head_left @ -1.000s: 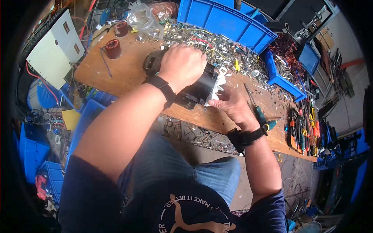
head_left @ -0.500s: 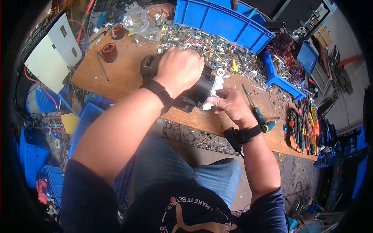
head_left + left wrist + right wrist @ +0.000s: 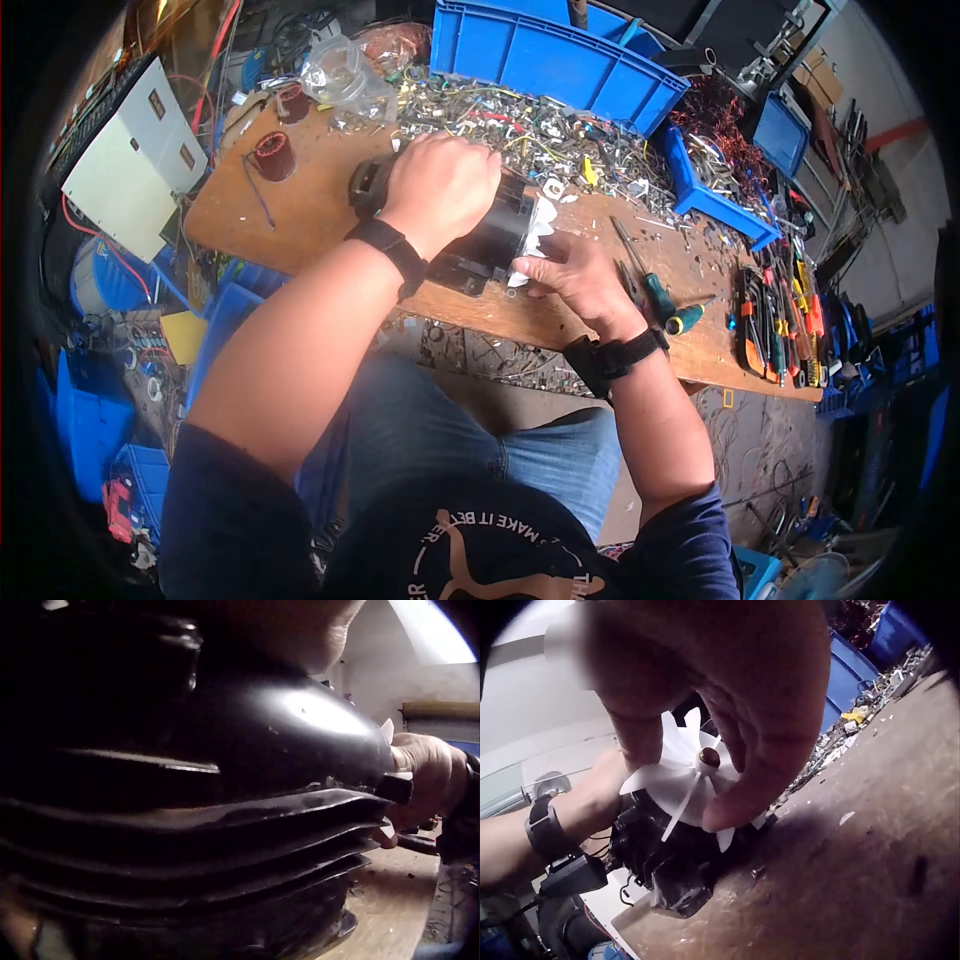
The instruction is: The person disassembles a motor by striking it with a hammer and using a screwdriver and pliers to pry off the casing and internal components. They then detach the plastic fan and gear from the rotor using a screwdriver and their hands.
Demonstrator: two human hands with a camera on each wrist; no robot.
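Note:
A black electric motor [image 3: 497,232] with a ribbed housing lies on its side on the wooden bench. My left hand [image 3: 440,185] grips the housing from above, fingers bent over its far side. At the motor's right end sits a white bladed fan [image 3: 544,214]. My right hand [image 3: 578,278] holds this fan, thumb on the near side. In the right wrist view, thumb and fingers reach round the blades of the fan [image 3: 676,787], its brass-coloured hub centre [image 3: 709,757] showing between them. Close in the left wrist view run the cooling fins [image 3: 187,825].
Two screwdrivers, one with a green handle [image 3: 657,297], lie right of my right hand. Farther right is a row of hand tools [image 3: 780,335]. Copper-wound coils [image 3: 274,156] stand at left. Small scrap [image 3: 500,125] covers the back, before a blue crate [image 3: 555,70].
Both hands keep their places on the motor and the fan. The bench and everything on it have shifted slightly left in the head view.

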